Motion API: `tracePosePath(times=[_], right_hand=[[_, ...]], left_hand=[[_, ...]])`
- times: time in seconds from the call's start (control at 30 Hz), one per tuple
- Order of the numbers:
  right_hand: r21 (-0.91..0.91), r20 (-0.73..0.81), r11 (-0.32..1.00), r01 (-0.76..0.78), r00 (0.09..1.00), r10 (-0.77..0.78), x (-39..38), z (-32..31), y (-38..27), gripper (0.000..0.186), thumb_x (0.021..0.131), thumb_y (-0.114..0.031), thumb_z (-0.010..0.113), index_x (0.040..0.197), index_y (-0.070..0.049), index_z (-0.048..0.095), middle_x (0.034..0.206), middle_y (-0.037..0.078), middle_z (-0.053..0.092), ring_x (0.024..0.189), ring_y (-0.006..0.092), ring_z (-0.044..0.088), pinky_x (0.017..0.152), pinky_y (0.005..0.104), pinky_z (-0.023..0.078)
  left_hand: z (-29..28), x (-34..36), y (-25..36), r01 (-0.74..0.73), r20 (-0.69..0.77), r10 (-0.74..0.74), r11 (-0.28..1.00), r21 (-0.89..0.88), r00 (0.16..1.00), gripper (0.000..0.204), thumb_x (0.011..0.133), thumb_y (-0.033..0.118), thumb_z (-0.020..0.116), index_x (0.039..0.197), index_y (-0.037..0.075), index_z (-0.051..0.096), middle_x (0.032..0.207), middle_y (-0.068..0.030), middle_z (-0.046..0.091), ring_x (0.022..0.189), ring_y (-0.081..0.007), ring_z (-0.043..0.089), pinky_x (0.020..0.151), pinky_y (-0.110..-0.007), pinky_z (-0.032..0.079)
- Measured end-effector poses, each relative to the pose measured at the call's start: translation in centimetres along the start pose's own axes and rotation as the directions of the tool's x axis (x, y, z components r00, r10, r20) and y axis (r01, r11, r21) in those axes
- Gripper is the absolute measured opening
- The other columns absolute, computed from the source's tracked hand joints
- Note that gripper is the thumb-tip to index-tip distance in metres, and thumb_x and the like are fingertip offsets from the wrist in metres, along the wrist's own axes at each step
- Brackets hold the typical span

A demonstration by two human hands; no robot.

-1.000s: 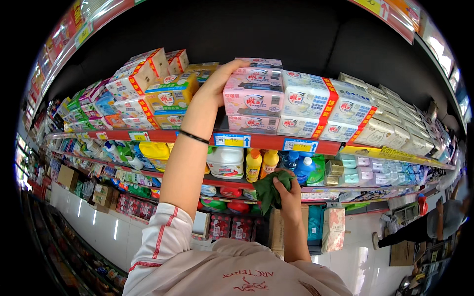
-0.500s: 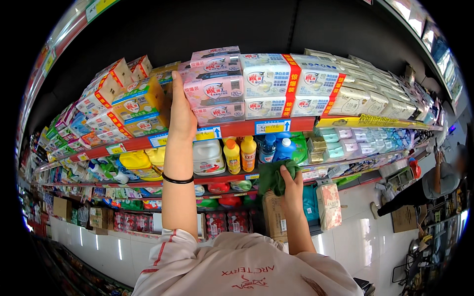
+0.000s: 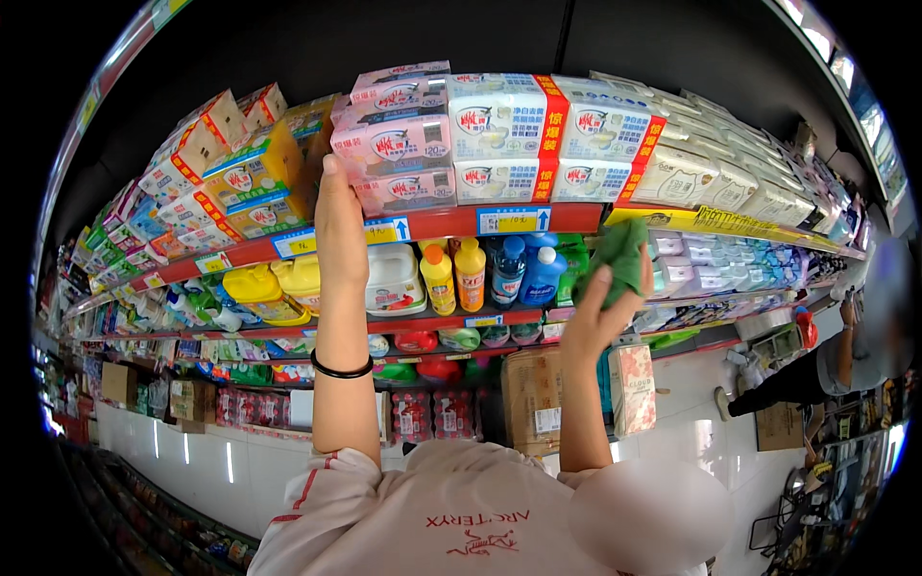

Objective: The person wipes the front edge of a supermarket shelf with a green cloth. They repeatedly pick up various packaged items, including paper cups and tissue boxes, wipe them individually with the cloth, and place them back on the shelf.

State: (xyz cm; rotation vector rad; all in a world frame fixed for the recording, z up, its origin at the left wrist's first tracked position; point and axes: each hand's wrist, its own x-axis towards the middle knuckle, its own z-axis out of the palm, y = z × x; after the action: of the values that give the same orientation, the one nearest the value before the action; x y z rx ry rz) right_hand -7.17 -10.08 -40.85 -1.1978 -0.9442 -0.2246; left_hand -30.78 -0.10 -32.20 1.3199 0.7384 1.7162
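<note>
My left hand (image 3: 342, 230) is upright with its fingers straight, at the left side of a stack of pink boxed packs (image 3: 396, 144) on the upper shelf. It grips nothing; whether it touches the stack I cannot tell. In my right hand (image 3: 597, 315) is a crumpled green cloth (image 3: 619, 261), held in front of the shelf's right part. White packs with red bands (image 3: 499, 130) sit right of the pink stack. Yellow-orange packs (image 3: 254, 173) lie to the left of my left hand.
The red shelf edge (image 3: 442, 223) carries price labels. Below stand yellow bottles (image 3: 469, 276), blue bottles (image 3: 544, 278) and a white jug (image 3: 394, 280). A cardboard box (image 3: 531, 403) and a floral box (image 3: 633, 389) are lower down. At far right another person (image 3: 834, 370) stands on the tiled floor.
My right hand has moved up and to the right with the green cloth, toward the upper shelf's edge. My left hand sits a little lower along the pink stack. The view has shifted slightly.
</note>
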Motion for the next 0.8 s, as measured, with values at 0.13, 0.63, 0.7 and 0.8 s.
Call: tracePosePath(times=[0.13, 0.63, 0.7, 0.8], right_hand=[[-0.121, 0.244, 0.967, 0.223, 0.951, -0.189, -1.1, 4.5, 2.8, 0.063, 0.099, -0.008, 0.052, 0.154, 0.003, 0.023, 0.158, 0.028, 0.019, 0.147, 0.0443, 0.019, 0.118, 0.0541, 0.018], [-0.023, 0.263, 0.96, 0.278, 0.928, -0.263, -10.7, 13.8, -3.1, 0.068, 0.093, 0.0, 0.055, 0.153, 0.006, 0.023, 0.158, 0.029, 0.02, 0.146, 0.0482, 0.02, 0.119, 0.0553, 0.017], [-0.033, 0.277, 0.96, 0.279, 0.925, -0.26, -12.3, 15.5, -4.5, 0.068, 0.093, 0.001, 0.055, 0.152, 0.007, 0.023, 0.158, 0.03, 0.018, 0.146, 0.0499, 0.019, 0.119, 0.0544, 0.018], [0.006, 0.285, 0.958, 0.287, 0.918, -0.276, -14.6, 17.7, -6.5, 0.066, 0.094, 0.002, 0.053, 0.152, 0.007, 0.023, 0.158, 0.031, 0.017, 0.146, 0.0509, 0.017, 0.119, 0.0542, 0.018]], left_hand=[[-0.1, -3.2, 1.5, -0.032, 0.007, 0.032, 0.997, 0.074, 0.999, 0.068, 0.105, 0.049, 0.037, 0.147, -0.004, 0.038, 0.145, -0.0181, 0.047, 0.138, -0.0258, 0.042, 0.116, -0.038, 0.029], [-21.2, -15.3, 1.9, 0.465, -0.246, -0.432, 0.88, 0.097, 0.868, 0.06, 0.098, 0.032, 0.063, 0.143, -0.003, 0.043, 0.126, -0.0193, 0.059, 0.114, -0.0308, 0.064, 0.101, -0.038, 0.049], [-23.6, -15.2, 2.1, 0.472, -0.224, -0.444, 0.877, 0.088, 0.867, 0.057, 0.098, 0.03, 0.063, 0.142, 0.0, 0.045, 0.125, -0.0176, 0.06, 0.111, -0.0291, 0.065, 0.099, -0.037, 0.05], [-26.9, -15.1, 2.9, 0.49, -0.241, -0.458, 0.867, 0.091, 0.855, 0.054, 0.097, 0.029, 0.063, 0.141, 0.002, 0.046, 0.124, -0.0168, 0.06, 0.11, -0.0284, 0.065, 0.098, -0.037, 0.051]])
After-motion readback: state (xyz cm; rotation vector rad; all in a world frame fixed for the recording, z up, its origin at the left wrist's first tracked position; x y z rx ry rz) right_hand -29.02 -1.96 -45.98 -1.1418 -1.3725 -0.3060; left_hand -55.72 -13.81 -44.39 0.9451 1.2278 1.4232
